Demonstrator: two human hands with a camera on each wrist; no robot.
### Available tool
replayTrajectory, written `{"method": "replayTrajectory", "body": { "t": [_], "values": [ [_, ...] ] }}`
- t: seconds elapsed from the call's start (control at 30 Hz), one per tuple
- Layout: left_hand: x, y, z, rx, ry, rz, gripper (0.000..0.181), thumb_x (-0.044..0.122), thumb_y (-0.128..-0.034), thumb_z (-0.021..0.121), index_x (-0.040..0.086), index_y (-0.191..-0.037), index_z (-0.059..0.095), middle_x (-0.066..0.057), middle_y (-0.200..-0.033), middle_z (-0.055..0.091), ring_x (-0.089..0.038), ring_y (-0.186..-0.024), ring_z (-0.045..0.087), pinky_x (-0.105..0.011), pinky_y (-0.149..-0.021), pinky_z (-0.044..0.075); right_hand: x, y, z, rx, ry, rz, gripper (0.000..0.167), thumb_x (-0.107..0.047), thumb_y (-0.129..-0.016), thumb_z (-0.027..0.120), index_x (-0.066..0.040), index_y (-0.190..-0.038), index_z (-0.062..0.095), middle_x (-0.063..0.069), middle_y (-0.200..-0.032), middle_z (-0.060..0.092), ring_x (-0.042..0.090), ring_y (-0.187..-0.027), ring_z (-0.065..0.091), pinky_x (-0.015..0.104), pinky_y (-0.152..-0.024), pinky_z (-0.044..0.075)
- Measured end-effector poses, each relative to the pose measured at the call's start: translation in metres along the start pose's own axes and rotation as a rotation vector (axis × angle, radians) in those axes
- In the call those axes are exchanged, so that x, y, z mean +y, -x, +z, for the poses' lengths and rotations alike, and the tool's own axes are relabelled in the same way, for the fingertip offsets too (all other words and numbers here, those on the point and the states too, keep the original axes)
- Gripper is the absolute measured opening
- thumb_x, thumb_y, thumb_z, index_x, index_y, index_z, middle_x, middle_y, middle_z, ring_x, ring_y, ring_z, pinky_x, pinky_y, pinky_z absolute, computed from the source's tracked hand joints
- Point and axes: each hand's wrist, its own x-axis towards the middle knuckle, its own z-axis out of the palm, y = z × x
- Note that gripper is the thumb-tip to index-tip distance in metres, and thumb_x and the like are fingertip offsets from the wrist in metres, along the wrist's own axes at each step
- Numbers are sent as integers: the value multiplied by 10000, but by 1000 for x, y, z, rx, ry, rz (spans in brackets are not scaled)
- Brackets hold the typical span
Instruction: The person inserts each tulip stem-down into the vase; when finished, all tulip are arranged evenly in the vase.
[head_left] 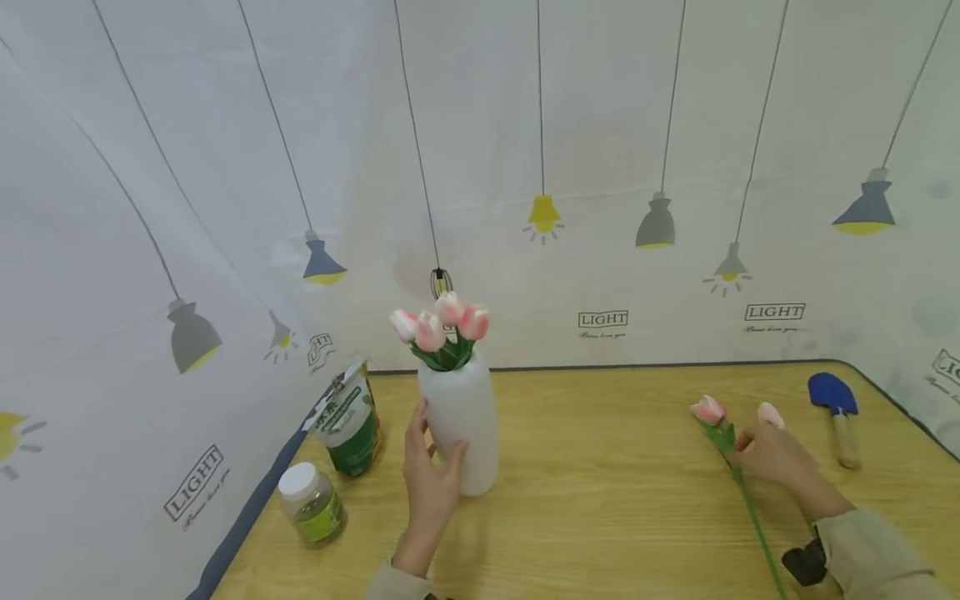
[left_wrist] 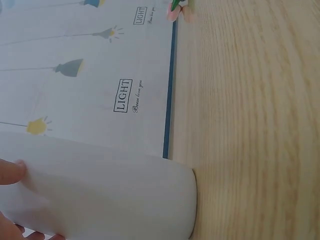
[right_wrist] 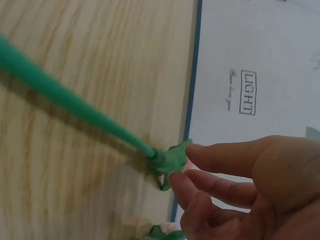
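A white vase stands upright on the table with several pink-and-white tulips in its mouth. My left hand grips the vase's lower left side, thumb in front; in the left wrist view fingertips lie on the white vase. At the right, my right hand is at the head of a tulip lying on the table, its green stem running toward the front edge. The right wrist view has thumb and forefinger of my right hand pinching the green leaves below the bloom.
Another pink bloom shows just behind my right hand. A blue shovel with a wooden handle lies at the far right. Left of the vase stand a green-and-white pouch and a lidded jar. A printed curtain borders the table.
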Motion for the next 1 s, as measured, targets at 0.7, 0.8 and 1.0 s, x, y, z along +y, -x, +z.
{"method": "replayTrajectory", "body": {
  "t": [0.7, 0.8, 1.0],
  "values": [
    [0, -1, 0, -10, -9, 4, 736, 85, -782, 659, 178, -1384, 246, -178, -1348, 359, -377, -1204, 396, -527, -835, 469, 20, -4, 27, -144, -283, 108, 257, -211, -809, 591, -34, -632, 534, -47, -499, 443, 46, -413, 331, 179, -377, 303],
    [1, -1, 0, -10, -11, 6, 732, 88, -782, 660, 170, -1382, 249, -180, -1345, 361, -378, -1201, 399, -524, -835, 471, 17, -4, 29, -173, -348, 115, 272, -202, -813, 580, -115, -584, 460, -87, -459, 379, 16, -374, 248, 150, -359, 253],
    [0, -1, -1, 5, -9, 38, 727, 99, -781, 663, 158, -1380, 254, -185, -1331, 371, -382, -1184, 409, -528, -810, 479, 3, -4, 25, -177, -414, 82, 372, -229, -820, 604, 86, -1006, 538, -49, -500, 429, 27, -363, 270, 191, -351, 310]
  ]
}}
